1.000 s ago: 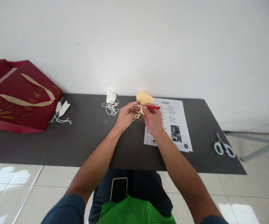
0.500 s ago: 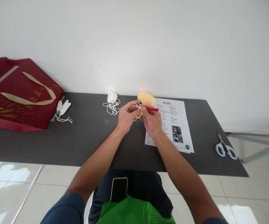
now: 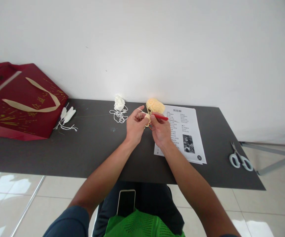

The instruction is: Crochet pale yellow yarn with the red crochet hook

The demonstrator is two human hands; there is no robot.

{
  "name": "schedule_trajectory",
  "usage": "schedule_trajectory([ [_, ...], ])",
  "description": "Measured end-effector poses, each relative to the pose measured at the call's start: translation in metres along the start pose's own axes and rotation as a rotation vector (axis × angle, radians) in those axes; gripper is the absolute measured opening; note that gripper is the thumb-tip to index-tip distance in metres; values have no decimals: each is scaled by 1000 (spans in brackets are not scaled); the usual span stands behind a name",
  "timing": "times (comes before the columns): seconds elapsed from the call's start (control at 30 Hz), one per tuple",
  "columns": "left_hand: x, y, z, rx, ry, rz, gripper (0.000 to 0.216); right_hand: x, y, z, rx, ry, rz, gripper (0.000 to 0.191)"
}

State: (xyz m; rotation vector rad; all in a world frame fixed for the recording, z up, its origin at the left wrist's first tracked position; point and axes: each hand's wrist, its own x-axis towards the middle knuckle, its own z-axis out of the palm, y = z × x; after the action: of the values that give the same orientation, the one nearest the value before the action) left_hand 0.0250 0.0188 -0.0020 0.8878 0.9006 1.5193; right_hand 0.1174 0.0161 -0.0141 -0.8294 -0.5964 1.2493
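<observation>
My left hand (image 3: 135,127) pinches a small cream-yellow crochet piece (image 3: 147,119), with a strand of yarn running over its raised fingers. My right hand (image 3: 160,132) is closed around a red-handled crochet hook (image 3: 161,117), whose tip meets the piece between both hands. A bit of orange-red shows below the piece, too small to make out. Just behind the hands lies a ball of pale yellow yarn (image 3: 155,106). Left of it is a white yarn ball (image 3: 119,102) with loose loops. Printed sheets (image 3: 193,126) lie partly under my right hand and forearm.
A dark red gift bag (image 3: 26,102) lies at the left, beside white crocheted pieces (image 3: 67,115) with loose tails. Scissors (image 3: 240,158) with pale handles rest near the table's right edge. A phone (image 3: 126,202) is on my lap. The wall borders the table's back edge.
The hook's tip has come in from above the left fingers to the crochet piece, and the hands are slightly closer together. The whole view has shifted a little.
</observation>
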Motion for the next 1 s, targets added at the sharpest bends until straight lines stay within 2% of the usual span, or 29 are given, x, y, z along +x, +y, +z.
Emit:
schedule_trajectory([
  [0.2, -4, 3, 4, -95, 26, -18, 56, -4, -7, 4, 54, -42, 72, 29],
  [0.33, -4, 5, 2, 109, 51, 89, 48, -6, -10, 4, 70, -94, 70, 26],
  [0.47, 0, 5, -5, 266, 7, 149, 42, -5, -14, 2, 58, -132, 109, 24],
  [0.63, 2, 6, -7, 233, -42, 113, 43, -1, -22, -4, 61, -165, 104, 23],
  [1.0, 1, 9, -6, 160, -3, 114, 37, 2, -28, -6, -60, -197, 17, 26],
])
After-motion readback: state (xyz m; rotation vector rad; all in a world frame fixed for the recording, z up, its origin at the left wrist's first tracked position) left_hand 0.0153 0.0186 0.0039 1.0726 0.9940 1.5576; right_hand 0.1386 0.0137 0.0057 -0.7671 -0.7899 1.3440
